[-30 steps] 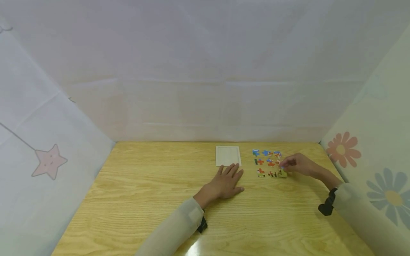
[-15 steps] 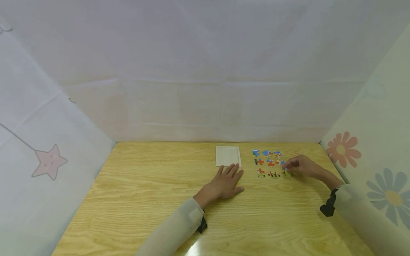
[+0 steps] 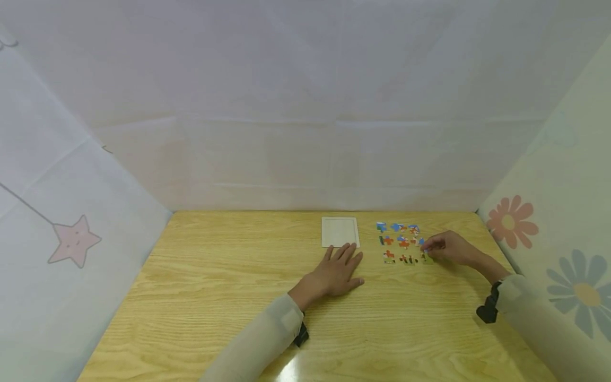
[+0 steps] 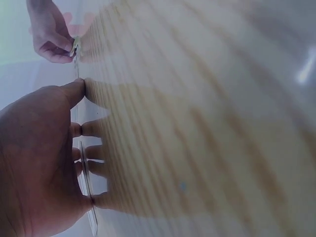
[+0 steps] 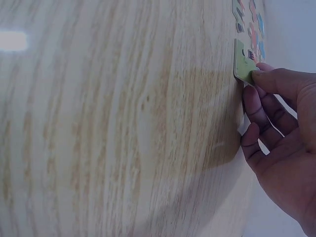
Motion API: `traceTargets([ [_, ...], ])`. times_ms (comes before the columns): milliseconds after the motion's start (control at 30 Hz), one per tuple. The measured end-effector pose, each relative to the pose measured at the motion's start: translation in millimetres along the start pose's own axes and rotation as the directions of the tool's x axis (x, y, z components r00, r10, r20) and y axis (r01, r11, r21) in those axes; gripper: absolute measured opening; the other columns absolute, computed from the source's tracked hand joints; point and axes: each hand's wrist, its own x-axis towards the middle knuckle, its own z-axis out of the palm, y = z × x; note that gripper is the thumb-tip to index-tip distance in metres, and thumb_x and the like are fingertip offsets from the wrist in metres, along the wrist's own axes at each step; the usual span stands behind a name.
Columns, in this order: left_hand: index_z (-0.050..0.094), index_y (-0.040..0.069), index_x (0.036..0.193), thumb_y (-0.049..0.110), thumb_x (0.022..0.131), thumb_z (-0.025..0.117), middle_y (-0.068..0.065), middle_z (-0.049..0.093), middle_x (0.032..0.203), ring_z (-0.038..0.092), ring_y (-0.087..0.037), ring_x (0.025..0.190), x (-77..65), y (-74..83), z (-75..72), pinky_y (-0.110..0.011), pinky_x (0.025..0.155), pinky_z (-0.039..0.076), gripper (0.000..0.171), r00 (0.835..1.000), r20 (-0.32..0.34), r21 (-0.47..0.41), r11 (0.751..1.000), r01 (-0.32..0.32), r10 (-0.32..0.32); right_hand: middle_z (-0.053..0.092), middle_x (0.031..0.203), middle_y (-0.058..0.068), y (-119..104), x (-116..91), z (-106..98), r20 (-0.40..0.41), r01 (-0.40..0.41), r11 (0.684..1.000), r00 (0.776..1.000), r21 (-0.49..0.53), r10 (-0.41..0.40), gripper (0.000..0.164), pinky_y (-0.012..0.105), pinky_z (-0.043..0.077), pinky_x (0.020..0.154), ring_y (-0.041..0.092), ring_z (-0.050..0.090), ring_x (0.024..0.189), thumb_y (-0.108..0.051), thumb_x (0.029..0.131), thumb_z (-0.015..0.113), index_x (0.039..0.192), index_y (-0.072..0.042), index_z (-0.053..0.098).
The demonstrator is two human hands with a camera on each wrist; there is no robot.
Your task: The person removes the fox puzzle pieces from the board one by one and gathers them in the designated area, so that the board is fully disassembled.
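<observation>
My right hand [image 3: 448, 248] pinches a green corner jigsaw piece [image 5: 244, 66] at the near right of a group of pieces, thumb on its printed face. In the right wrist view that piece lies tipped up at the hand's edge, its other fingers loosely bent below. My left hand [image 3: 333, 276] rests on the table with fingers spread, fingertips at the near edge of a square pale wooden puzzle tray [image 3: 339, 232]. In the left wrist view the left hand [image 4: 42, 158] is seen from its palm side, fingertips touching the tabletop.
Several other jigsaw pieces [image 3: 403, 242] with blue, red and green print lie in loose rows right of the tray. The wooden table [image 3: 229, 297] ends at a white cloth backdrop [image 3: 258, 159]. Printed cloth sides stand left and right.
My right hand has moved slightly right with the green corner piece, widening the gap to the neighbouring pieces. My left hand stays in place.
</observation>
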Motion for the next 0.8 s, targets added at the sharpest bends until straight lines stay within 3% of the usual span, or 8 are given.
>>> traceTargets([
  [367,0.014,0.021,0.172,0.062,0.111,0.035,-0.006,0.001,0.179,0.003,-0.026,0.165,9.5,-6.8,14.6,-0.06,0.131,0.009,0.077,1.0,-0.005,-0.039,0.999,-0.004,0.003,0.078,0.111,0.013,2.2,1.2,3.6,-0.033,0.003,0.999,0.999,-0.041,-0.005,0.017,0.029,0.06,0.076,0.017,0.073,0.092,0.0,0.099,0.071,0.114,-0.003,0.079],
  [600,0.012,0.021,0.173,0.061,0.111,0.037,-0.005,0.003,0.179,0.004,-0.025,0.165,7.7,-5.7,13.6,-0.059,0.131,0.009,0.077,1.0,-0.02,-0.039,0.999,-0.012,0.012,0.078,0.111,0.013,1.0,-1.7,5.1,-0.056,-0.002,0.999,0.998,-0.052,-0.001,0.018,0.028,0.06,0.078,0.018,0.073,0.095,-0.002,0.099,0.073,0.116,-0.002,0.078],
  [800,0.01,0.02,0.173,0.058,0.112,0.039,-0.008,0.005,0.179,0.007,-0.028,0.165,2.0,-2.0,7.3,-0.058,0.131,0.011,0.078,0.998,-0.05,-0.025,0.999,-0.035,0.034,0.078,0.111,0.012,-3.1,-8.7,5.6,-0.125,0.006,0.996,0.992,-0.093,-0.018,0.017,0.029,0.06,0.08,0.02,0.073,0.095,-0.007,0.099,0.075,0.115,-0.005,0.08],
])
